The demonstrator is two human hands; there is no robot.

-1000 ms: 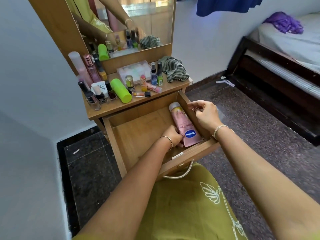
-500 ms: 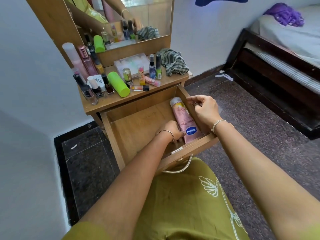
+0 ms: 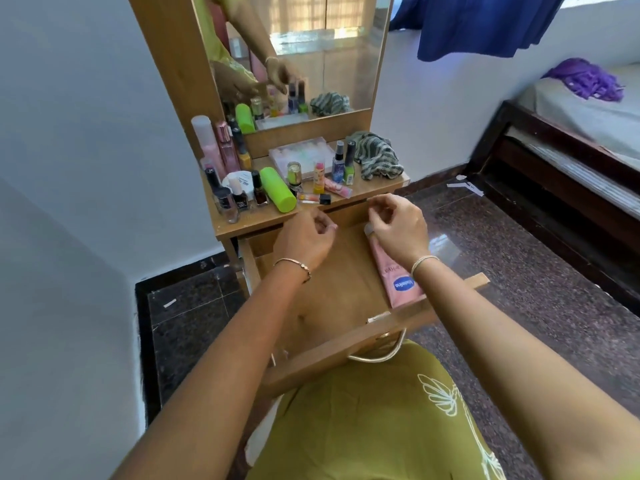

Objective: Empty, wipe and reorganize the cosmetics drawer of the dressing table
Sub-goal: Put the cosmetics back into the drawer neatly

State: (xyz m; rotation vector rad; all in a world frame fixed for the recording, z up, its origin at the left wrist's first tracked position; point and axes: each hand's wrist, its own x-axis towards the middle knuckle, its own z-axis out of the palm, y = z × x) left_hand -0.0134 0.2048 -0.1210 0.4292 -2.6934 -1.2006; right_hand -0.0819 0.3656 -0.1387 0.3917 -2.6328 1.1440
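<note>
The wooden drawer (image 3: 349, 344) of the dressing table stands pulled out over my lap. A pink Vaseline lotion tube (image 3: 398, 282) lies along its right side, cap toward the back. The rest of the drawer floor is bare wood. My left hand (image 3: 304, 240) hovers above the back of the drawer, fingers loosely curled, holding nothing. My right hand (image 3: 398, 226) hangs over the tube's cap end, fingers half curled and empty. On the tabletop stand a lime-green bottle (image 3: 277, 189), several nail polish bottles (image 3: 239, 199), a clear organizer box (image 3: 299, 155) and small spray bottles (image 3: 343, 166).
A striped green cloth (image 3: 379, 159) lies at the tabletop's right end. The mirror (image 3: 298, 53) rises behind the cosmetics. A dark wooden bed frame (image 3: 561, 188) stands to the right across the granite floor. A white wall is close on the left.
Both hands have let go of the lotion tube and risen out of the drawer toward the tabletop edge. The tube stays lying along the drawer's right side.
</note>
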